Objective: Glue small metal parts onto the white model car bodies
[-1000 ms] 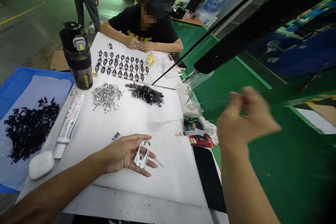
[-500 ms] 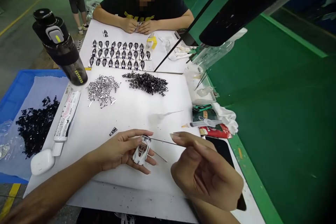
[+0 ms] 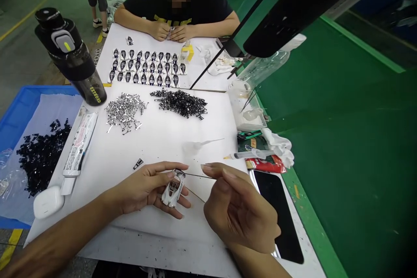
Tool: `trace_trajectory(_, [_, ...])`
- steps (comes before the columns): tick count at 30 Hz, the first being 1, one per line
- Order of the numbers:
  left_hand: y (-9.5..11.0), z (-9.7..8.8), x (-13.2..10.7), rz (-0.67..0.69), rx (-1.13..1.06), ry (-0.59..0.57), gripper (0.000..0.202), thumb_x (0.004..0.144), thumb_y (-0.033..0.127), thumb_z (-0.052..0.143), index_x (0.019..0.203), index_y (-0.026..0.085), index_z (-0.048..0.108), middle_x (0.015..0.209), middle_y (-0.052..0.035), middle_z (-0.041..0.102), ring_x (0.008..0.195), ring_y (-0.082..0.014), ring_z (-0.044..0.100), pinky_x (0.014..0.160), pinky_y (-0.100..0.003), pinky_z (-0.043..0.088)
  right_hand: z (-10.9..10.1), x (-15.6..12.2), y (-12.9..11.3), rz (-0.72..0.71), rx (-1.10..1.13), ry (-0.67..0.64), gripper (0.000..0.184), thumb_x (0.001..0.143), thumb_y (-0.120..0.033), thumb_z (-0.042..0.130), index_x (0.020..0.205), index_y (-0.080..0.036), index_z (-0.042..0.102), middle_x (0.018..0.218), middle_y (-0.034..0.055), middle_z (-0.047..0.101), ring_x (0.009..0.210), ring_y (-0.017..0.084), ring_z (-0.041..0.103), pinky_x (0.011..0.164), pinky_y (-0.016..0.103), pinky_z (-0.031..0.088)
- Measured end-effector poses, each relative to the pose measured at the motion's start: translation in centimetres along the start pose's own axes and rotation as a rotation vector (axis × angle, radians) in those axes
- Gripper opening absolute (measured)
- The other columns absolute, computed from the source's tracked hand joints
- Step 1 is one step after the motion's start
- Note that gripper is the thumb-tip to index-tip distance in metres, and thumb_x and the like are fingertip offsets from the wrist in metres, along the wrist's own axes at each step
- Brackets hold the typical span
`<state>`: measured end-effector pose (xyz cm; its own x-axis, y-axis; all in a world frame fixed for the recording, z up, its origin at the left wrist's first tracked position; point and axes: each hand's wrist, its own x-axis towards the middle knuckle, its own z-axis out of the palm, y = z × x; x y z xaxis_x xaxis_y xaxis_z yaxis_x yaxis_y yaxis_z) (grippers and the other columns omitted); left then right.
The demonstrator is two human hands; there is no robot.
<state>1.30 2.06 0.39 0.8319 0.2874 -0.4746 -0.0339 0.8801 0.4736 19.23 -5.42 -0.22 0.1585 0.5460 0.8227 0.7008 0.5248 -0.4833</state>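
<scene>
My left hand [image 3: 148, 189] grips a small white toy car [image 3: 172, 191] by its sides, with the thumb and index finger at its far end and the other fingers spread beneath. My right hand [image 3: 243, 204] is closed on a thin metal rod [image 3: 199, 176], whose tip meets the far end of the toy car. A second thin line runs from the car toward the right hand; I cannot tell what it is. Beyond the left hand lies a single black window-shaped part [image 3: 138, 164]. Farther off are a pile of small silver parts [image 3: 125, 112] and a pile of black parts [image 3: 182, 103].
A black bottle [image 3: 73, 58], a white tube [image 3: 80, 147] and a white case [image 3: 48, 202] line the left edge. A phone [image 3: 276, 217] and a syringe [image 3: 249, 154] lie at right. A co-worker [image 3: 177, 8] sits opposite, behind rows of toy cars [image 3: 143, 67]. A dark lamp arm [image 3: 280, 26] overhangs.
My right hand has shifted left, closer to the toy car, uncovering more of the phone. The left hand and car have barely moved, and the rod's tip stays at the car's far end.
</scene>
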Motion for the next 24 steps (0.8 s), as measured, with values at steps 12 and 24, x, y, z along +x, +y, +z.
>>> trace_trajectory(12, [0.01,-0.03,0.04,-0.001,-0.019,0.006,0.036,0.095,0.035,0.066,0.128,0.022,0.067,0.1,-0.0122,0.072,0.092,-0.0274,0.076,0.075,-0.041,0.064,-0.18,-0.24,0.21,0.004,-0.058,0.02,0.068,0.082,0.008,0.06,0.141,-0.023,0.055,0.102,0.0081,0.074,0.087,0.022,0.072,0.067,0.038,0.064])
trace_trajectory(24, [0.04,0.04,0.08,0.011,-0.022,0.027,0.035,0.096,0.032,0.064,0.129,0.018,0.065,0.098,-0.0136,0.072,0.093,-0.0294,0.075,0.073,-0.042,0.064,-0.69,0.53,0.38,-0.024,-0.113,0.173,0.057,0.085,0.004,0.059,0.135,-0.021,0.062,0.103,0.0079,0.074,0.086,0.022,0.073,0.066,0.036,0.062])
